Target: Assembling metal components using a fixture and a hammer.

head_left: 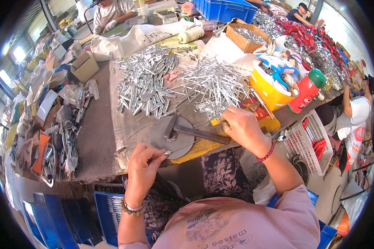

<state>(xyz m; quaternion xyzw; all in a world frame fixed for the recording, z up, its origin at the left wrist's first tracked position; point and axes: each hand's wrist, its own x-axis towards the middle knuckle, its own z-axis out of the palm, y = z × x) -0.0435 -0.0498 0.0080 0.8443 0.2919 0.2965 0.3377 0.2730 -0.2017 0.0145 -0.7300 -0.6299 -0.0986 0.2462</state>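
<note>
My left hand is closed in a pinch at the near edge of the table. Between its thumb and finger is a thin metal rod with a small fitting at the held end. The rod points right, over a round grey plate. A hammer with a wooden handle lies with its head on that plate. Beyond the handle's end, my right hand has its fingers curled beside a heap of thin metal pins; what they grip is hidden. Short metal tubes are heaped to the left of the pins.
A yellow tub and a red bottle with a green cap stand right of the pins. Behind are a cardboard box of parts and a blue crate. A white basket is at right. Other people sit across the table.
</note>
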